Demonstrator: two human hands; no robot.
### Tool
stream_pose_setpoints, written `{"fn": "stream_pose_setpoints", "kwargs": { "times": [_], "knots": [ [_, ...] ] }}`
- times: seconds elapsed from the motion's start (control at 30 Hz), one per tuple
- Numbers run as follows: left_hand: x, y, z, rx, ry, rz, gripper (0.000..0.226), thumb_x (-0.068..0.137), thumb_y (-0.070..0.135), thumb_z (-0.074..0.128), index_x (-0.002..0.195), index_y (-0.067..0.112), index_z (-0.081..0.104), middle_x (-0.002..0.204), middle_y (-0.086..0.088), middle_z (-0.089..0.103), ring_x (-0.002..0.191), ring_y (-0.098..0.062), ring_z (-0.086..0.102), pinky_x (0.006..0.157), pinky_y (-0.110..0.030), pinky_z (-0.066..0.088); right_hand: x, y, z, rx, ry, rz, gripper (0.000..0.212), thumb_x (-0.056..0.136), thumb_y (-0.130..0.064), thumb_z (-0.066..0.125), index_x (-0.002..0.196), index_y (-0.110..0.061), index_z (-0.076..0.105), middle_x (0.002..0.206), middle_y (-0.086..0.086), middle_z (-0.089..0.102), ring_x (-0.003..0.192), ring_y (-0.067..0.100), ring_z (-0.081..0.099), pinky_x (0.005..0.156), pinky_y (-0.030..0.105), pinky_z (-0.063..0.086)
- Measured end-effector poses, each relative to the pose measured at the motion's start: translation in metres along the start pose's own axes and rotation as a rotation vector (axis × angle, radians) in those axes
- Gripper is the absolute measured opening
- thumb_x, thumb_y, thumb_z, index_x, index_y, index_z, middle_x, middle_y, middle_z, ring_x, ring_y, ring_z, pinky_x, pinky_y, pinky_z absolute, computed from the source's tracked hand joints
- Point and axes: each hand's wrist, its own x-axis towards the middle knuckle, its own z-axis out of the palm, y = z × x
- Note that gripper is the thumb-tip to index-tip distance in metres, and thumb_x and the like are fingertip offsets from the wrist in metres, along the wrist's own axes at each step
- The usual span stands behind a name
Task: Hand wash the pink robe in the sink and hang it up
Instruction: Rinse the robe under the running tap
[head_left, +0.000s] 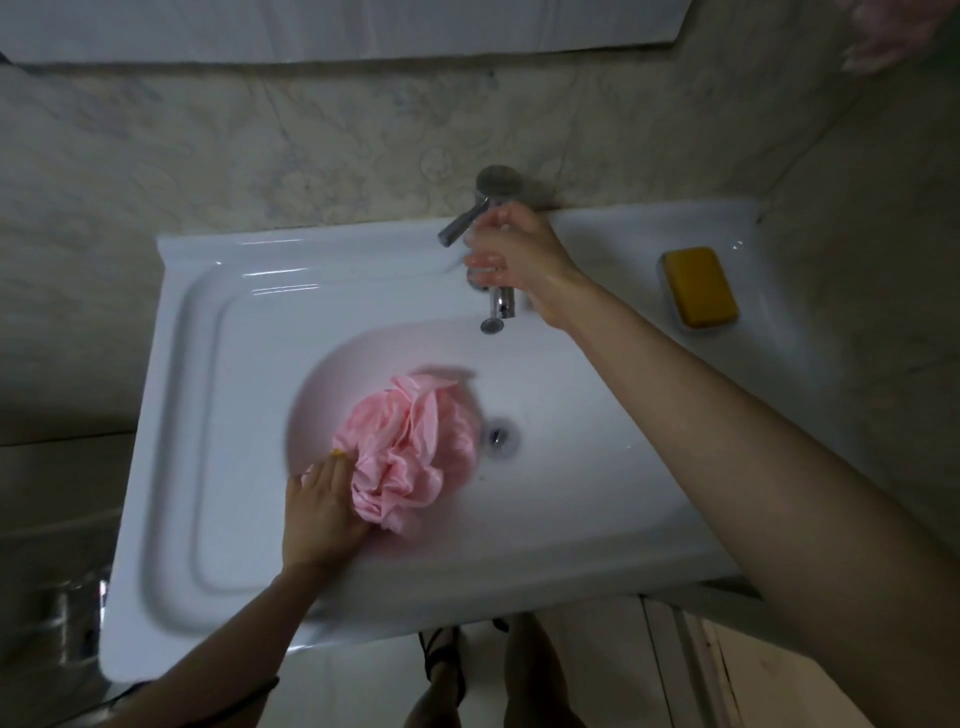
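Observation:
The pink robe (410, 447) lies bunched into a crumpled heap in the round basin of the white sink (218, 364), just left of the drain (500, 435). My left hand (322, 506) grips the heap's lower left edge, thumb tucked under the cloth. My right hand (511, 252) reaches to the back of the sink, its fingers curled round the chrome tap (498, 306) below the lever handle. No water stream is visible under the spout.
A yellow soap bar (701, 287) sits on a white dish on the sink's right ledge. Marble-patterned wall tiles rise behind the tap. A flat draining area fills the sink's left side. Pink fabric (893, 31) hangs at the top right corner. Feet show below the sink's front edge.

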Motion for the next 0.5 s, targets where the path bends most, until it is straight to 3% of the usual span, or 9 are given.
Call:
{"fn": "stream_pose_setpoints", "kwargs": {
  "times": [0.1,0.5],
  "knots": [
    [0.000,0.000,0.000,-0.005,0.015,0.005,0.075,0.064,0.067,0.049,0.109,0.007,0.058,0.097,-0.013,0.065,0.085,-0.035,0.061,0.073,-0.040,0.036,0.004,0.000,0.003,-0.017,-0.022,0.019,0.014,0.089,-0.008,0.061,0.082,-0.017,0.054,0.082,0.004,0.059,0.076,0.017,0.060,0.070,0.030,0.054],
    [0.000,0.002,-0.004,-0.010,0.022,0.002,0.079,0.062,0.069,0.048,0.110,0.006,0.059,0.098,-0.014,0.066,0.086,-0.034,0.061,0.075,-0.039,0.035,0.015,0.010,0.013,0.094,-0.102,0.053,0.013,0.090,-0.003,0.058,0.083,-0.014,0.058,0.088,0.006,0.060,0.078,0.020,0.062,0.078,0.031,0.054]
  ]
}}
